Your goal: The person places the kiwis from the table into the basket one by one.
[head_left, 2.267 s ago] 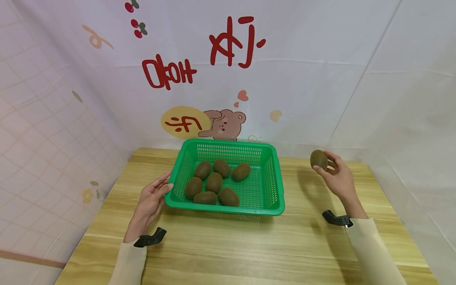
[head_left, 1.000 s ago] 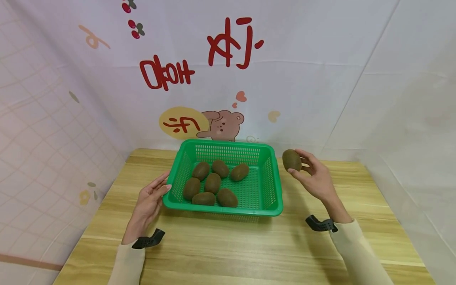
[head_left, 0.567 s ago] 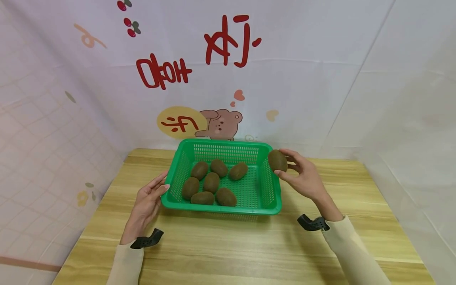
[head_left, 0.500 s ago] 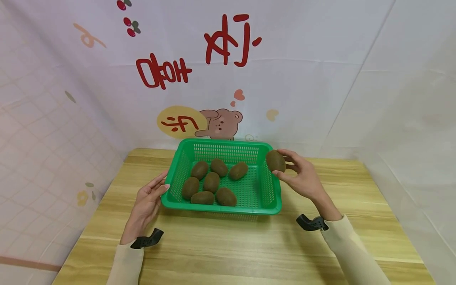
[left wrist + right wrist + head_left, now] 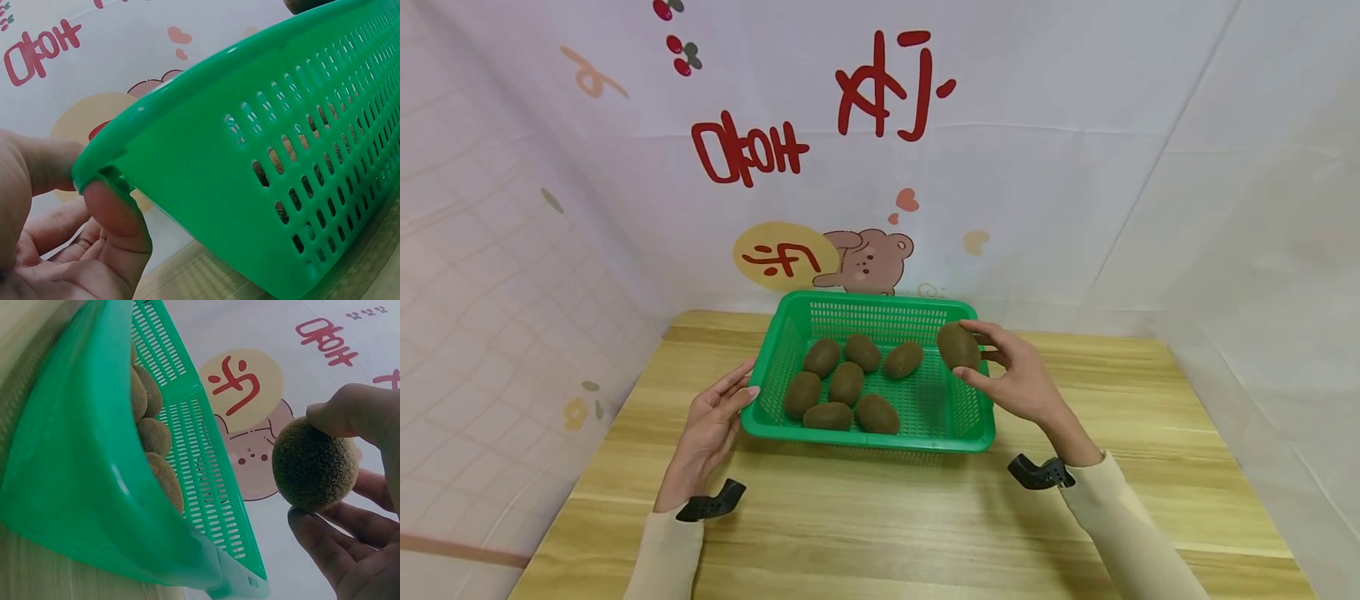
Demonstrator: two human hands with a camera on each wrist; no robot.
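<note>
A green plastic basket (image 5: pixel 872 443) with slotted walls stands on the table, and several brown kiwis (image 5: pixel 846 383) lie in its left and middle parts. My left hand (image 5: pixel 713 425) pinches the basket's left rim; in the left wrist view the thumb (image 5: pixel 115 209) is on the outside under the lip. Between thumb and fingertips my right hand (image 5: pixel 1011 375) holds another kiwi (image 5: pixel 958 347), raised over the basket's right end. In the right wrist view that kiwi (image 5: pixel 314 464) is in the grip beside the basket's rim, fuzzy skin showing.
The wood-grain table (image 5: pixel 880 525) extends in front of the basket and to both sides. Behind it hangs a white printed cloth (image 5: pixel 1037 192) with red lettering and a bear, close to the basket's back rim. Pale cloth walls stand left and right.
My right hand has carried the kiwi leftward from beyond the basket's right side to over its right end. The left hand keeps its hold on the rim, and the kiwis inside lie as before.
</note>
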